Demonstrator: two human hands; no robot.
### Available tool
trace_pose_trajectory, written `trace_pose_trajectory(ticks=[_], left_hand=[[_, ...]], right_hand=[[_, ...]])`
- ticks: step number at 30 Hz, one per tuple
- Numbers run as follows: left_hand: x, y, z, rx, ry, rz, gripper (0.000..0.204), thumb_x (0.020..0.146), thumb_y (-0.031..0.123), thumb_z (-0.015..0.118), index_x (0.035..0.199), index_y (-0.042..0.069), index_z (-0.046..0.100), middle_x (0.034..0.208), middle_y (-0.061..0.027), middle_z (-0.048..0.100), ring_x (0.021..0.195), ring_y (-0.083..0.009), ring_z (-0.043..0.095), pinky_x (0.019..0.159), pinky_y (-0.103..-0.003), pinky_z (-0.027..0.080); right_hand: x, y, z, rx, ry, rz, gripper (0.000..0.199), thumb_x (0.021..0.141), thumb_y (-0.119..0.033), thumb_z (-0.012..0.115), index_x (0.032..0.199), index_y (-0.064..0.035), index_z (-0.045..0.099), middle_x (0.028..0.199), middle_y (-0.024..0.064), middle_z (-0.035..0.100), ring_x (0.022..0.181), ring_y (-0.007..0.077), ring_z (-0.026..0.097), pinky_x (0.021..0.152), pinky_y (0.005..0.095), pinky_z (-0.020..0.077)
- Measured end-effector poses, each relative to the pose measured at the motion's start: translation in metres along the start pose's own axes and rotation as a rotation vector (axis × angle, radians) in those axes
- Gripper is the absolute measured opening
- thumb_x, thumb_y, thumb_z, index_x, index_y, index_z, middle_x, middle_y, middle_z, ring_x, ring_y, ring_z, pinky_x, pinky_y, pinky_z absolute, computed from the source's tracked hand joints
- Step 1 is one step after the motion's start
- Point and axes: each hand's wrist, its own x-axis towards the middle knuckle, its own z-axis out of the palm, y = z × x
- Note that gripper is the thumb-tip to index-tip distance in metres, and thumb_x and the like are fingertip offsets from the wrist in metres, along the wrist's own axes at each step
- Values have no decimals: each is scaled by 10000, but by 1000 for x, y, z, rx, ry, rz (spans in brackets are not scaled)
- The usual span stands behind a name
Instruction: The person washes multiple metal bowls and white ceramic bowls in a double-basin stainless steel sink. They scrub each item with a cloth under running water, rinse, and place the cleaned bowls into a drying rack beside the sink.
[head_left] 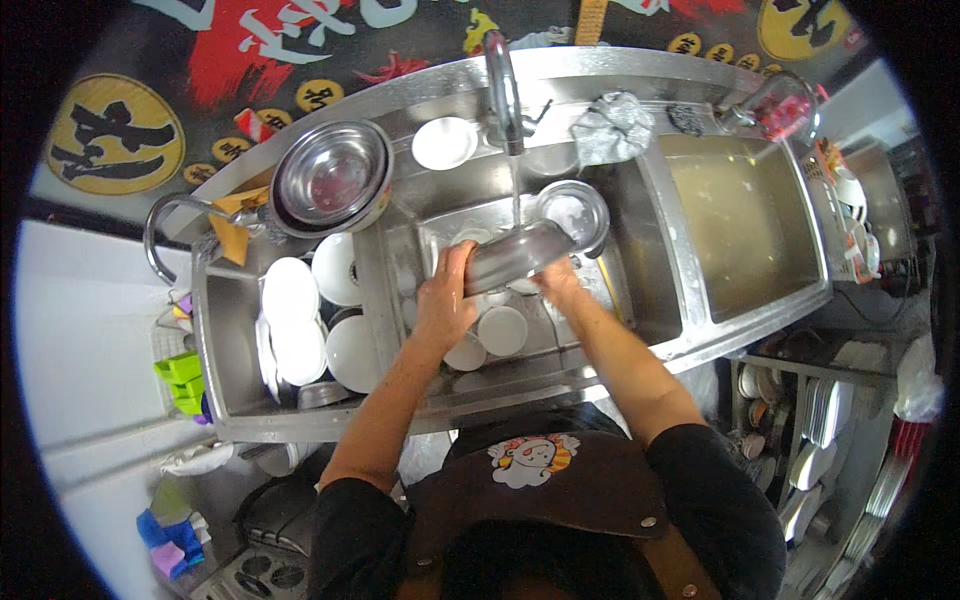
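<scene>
Over the middle basin of a steel sink (400, 225), I hold a metal bowl (512, 254) tilted on its side in both hands. My left hand (449, 297) grips its left rim, fingers curled over the edge. At the lower right of the bowl is my right hand (559, 282), closed against it and slightly blurred, its fingers partly hidden. A thin stream of water falls from the faucet (503, 95) just behind the bowl. Below lie small white bowls (502, 331), and a round metal pot (574, 214) sits beyond my right hand.
White plates (291, 300) and bowls crowd the left basin. Nested metal pots (330, 178) stand on its back edge. Murky water (740, 220) fills the right basin. A white dish (444, 143) and a crumpled plastic bag (613, 128) rest on the back ledge. Plate racks (825, 410) stand lower right.
</scene>
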Motion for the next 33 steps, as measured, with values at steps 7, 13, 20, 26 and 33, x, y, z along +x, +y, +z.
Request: trace_pose_trajectory(ticks=[7,13,20,26,33], left_hand=[[20,-49,-90,228,472,31,599,659,-116,585,1215,38,421,1166,-157,494,1074,-316,522,855,-399,465],[54,-108,-147,-629,727,-493,320,849,38,612,1095,9,409,979,-156,576,727,-242,648,562,-333,582],[29,-77,-113,-670,704,-645,417,889,197,645,1169,43,377,932,-144,599,664,-238,655,596,-341,578],[-43,-49,-38,-683,397,-727,226,926,109,537,1142,46,538,970,-105,614,675,-181,638,588,-308,564],[-41,-36,30,-246,-18,-307,284,886,68,567,1168,32,550,1037,-129,620,908,-246,632,783,-361,522]], right_hand=[[19,-49,0,-1215,-101,-223,147,849,-158,635,832,-22,688,791,88,693,670,259,608,701,323,498],[34,-2,-120,-1888,79,-98,303,815,-198,604,1096,-83,622,1106,146,608,1073,332,563,889,409,473],[46,8,-165,-2185,158,-196,435,867,-162,523,1295,-94,486,1287,96,525,1334,253,351,1105,534,188],[50,4,-154,-2312,-138,9,335,834,-190,600,1157,-103,611,1254,105,551,1275,225,412,1091,520,222],[19,-55,-44,-694,-42,-1,273,865,-264,689,872,7,655,688,20,606,619,97,512,558,294,420]])
